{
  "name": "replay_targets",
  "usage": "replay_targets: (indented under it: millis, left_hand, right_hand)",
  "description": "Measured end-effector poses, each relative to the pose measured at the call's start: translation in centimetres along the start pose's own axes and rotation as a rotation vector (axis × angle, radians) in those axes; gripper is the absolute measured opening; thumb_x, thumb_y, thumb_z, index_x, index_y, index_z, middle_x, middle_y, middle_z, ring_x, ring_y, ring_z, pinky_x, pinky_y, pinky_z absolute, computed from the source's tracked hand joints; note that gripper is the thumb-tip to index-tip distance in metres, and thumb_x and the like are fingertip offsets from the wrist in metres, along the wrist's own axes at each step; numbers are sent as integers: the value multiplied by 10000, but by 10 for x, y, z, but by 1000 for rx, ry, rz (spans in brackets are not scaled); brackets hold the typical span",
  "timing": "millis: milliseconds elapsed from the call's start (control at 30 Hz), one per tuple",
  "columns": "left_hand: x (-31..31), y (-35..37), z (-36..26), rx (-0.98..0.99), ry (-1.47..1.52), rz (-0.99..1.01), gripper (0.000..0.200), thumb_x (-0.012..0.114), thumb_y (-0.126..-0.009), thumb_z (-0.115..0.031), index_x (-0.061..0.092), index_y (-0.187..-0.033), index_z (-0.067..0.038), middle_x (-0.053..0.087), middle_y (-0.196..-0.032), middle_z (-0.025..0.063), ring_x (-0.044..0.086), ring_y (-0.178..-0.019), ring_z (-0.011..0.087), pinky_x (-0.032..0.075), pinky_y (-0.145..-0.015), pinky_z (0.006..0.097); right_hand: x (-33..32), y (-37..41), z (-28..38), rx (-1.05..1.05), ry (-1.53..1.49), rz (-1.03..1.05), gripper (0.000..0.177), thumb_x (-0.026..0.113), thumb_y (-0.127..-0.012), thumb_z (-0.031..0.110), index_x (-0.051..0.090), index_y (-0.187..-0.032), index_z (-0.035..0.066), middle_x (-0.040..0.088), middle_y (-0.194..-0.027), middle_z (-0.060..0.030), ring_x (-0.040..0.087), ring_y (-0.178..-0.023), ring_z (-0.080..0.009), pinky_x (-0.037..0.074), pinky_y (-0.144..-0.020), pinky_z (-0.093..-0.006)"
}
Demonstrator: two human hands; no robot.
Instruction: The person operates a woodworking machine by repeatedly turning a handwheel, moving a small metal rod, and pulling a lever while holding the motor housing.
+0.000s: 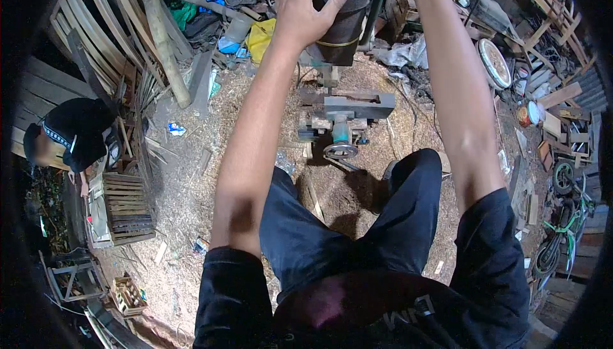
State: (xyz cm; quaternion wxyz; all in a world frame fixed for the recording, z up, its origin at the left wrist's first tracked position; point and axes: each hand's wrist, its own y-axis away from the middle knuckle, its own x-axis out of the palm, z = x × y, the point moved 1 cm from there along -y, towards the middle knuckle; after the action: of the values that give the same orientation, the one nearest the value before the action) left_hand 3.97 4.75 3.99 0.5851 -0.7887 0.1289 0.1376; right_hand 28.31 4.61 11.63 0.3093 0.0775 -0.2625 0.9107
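Observation:
I stand over a drill-press-like machine. My left hand (305, 6) rests on top of its dark motor housing (341, 20), fingers spread and curled over the casing. My right arm reaches up past the top edge of the picture, so my right hand is out of sight. Below the housing sits the machine's metal table (354, 104) with a teal-handled crank wheel (340, 150). My legs in dark trousers straddle the sawdust-covered ground in front of the machine.
Sawdust covers the floor (191, 189). Curved wooden slats and poles (121, 23) lean at the left. Another person in black (76, 133) crouches at far left near a slatted wooden crate (128, 212). Scrap wood, a round pan and a bicycle (562, 221) crowd the right.

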Motion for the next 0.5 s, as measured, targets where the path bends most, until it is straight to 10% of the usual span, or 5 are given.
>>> replay_targets:
  millis: [500]
  left_hand:
    - [13, 23, 4, -49, -50, -71, 519, 692, -880, -355, 515, -1252, -39, 435, -1381, 216, 346, -1337, 439, 278, -1127, 499]
  right_hand:
    - [2, 26, 2, -70, 51, -20, 303, 450, -960, 325, 535, -793, 86, 435, -534, -5, 424, -434, -145, 350, -438, -308]
